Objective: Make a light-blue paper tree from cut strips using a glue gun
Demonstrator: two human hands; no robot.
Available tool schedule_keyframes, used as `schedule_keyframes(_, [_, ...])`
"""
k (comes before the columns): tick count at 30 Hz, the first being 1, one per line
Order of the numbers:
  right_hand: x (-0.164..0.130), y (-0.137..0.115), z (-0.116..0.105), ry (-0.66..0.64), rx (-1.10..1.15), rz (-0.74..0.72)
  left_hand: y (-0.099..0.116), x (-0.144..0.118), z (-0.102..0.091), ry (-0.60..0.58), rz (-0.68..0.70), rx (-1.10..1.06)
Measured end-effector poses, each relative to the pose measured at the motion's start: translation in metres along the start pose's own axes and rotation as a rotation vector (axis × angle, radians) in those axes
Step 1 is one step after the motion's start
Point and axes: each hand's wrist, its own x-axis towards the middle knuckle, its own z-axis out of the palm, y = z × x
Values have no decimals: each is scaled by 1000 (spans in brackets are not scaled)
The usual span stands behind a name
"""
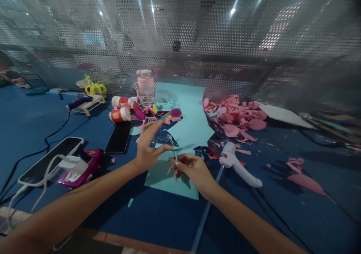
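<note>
My right hand (194, 171) pinches a thin stick (174, 151) upright over the teal paper sheet (180, 148) at the table's (28, 118) middle. My left hand (148, 145), fingers spread, presses the sheet just beside the stick; a white glue gun (238, 164) lies near, rightward.

The table (158, 220) is covered in deep blue. On it lies a pale turquoise paper sheet (191, 126). Toward the far right edge sits a heap of pink paper cutouts (239, 117). The glue gun (238, 164) is white with a red trigger. A clear jar (145, 88) near the far edge has a pink band. Two paper cups (120, 109) are red and white. The phone (118, 137) is black, and the toy car (81, 168) by the left edge is magenta. Behind stands a silver screen (197, 32) with a pattern of round holes.
</note>
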Motion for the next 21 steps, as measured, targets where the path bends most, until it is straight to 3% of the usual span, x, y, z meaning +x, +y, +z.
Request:
schedule_keyframes(2, [0,-1,0,11,57,18,0,-1,3,-43,-217,-111])
schedule_keyframes(7, [3,3,-3,42,155,30,5,-6,19,-317,-783,-557])
schedule_keyframes(9, [4,5,-3,36,169,16,10,-8,25,-356,-904,-602])
schedule_keyframes(11, [5,7,-3,25,163,3,15,-10,29,-380,-936,-595])
schedule_keyframes(13, [5,9,-4,16,152,-15,17,-11,30,-342,-878,-559])
schedule_keyframes(15, [5,9,-5,14,138,-29,16,-9,28,-232,-713,-452])
schedule_keyframes(18, [5,9,-6,1,122,-35,12,0,20,-100,-295,-157])
schedule_keyframes(21, [4,9,-7,-18,133,-45,8,14,13,-115,75,21])
